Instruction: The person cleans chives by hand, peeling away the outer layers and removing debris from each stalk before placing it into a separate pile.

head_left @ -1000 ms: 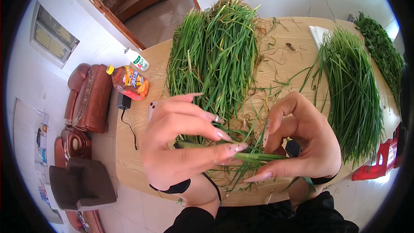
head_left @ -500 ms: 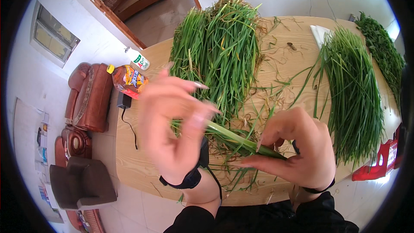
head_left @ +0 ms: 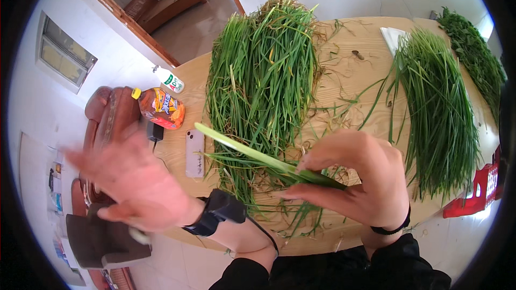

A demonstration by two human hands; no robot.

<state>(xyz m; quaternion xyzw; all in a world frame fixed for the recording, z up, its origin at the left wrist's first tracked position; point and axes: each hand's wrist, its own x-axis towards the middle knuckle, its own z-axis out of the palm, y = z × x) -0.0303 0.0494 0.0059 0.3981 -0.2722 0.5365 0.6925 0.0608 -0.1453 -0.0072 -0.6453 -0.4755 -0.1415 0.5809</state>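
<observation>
My right hand (head_left: 357, 174) pinches a garlic chive (head_left: 244, 150) between thumb and fingers, its pale stem end pointing up and to the left. The green leaf end runs back into my palm. My left hand (head_left: 137, 182) is off to the left beyond the table edge, smeared by motion, with its fingers stretched out and thumb apart. A small pale scrap (head_left: 140, 235) shows just below it, too blurred to name. Behind the held chive lies a large heap of uncleaned chives (head_left: 263, 75) with dry brown bits.
Neatly laid chives (head_left: 438, 118) lie at the right, beside a leafy green bunch (head_left: 473, 59). A phone (head_left: 194, 153), an orange-labelled drink bottle (head_left: 161, 108) and a white bottle (head_left: 169, 79) stand or lie at the left. A red crate (head_left: 478, 190) is below the right edge.
My left hand has let go of the chive's stem end and swung left and down, uncovering the phone. The right hand keeps its pinch, shifted slightly left.
</observation>
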